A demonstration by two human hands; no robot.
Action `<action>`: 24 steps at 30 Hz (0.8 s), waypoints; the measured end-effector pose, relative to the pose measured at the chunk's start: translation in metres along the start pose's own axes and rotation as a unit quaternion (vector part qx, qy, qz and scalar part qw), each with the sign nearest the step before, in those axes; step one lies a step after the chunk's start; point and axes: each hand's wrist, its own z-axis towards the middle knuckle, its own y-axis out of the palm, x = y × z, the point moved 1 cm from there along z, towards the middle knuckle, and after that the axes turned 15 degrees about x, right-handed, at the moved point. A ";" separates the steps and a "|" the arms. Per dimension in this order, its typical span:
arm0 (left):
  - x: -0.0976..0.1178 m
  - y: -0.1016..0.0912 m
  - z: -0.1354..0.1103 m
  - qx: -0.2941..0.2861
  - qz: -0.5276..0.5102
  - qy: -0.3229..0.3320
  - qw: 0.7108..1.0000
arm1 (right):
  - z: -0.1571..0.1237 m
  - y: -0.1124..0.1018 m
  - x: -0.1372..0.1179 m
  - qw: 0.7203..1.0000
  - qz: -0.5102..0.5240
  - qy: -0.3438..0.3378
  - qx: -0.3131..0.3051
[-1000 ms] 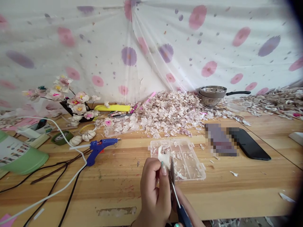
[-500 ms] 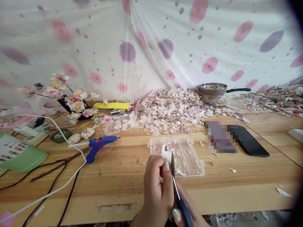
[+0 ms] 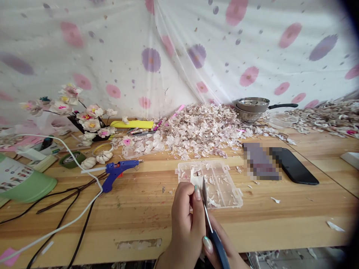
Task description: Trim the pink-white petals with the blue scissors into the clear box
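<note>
My right fingers (image 3: 208,244) curl firmly round the scissors (image 3: 220,249); over the last second their thumb has risen toward 12 o'clock and the blades look closer together, so I judge a snip is closing. My left fingers (image 3: 197,194) pinch a white petal-like piece (image 3: 197,181) just beyond at 12 o'clock, against the clear compartment box (image 3: 234,194).
</note>
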 end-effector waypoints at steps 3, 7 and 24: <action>0.000 0.000 0.001 -0.002 -0.002 0.003 1.000 | 0.001 0.001 0.001 1.000 0.000 0.004 0.000; -0.002 0.000 0.001 0.001 -0.001 0.007 1.000 | 0.002 0.001 0.002 1.000 -0.006 0.010 0.003; -0.004 -0.001 -0.002 0.011 -0.067 -0.088 0.994 | 0.003 0.001 0.016 0.999 0.015 0.024 -0.018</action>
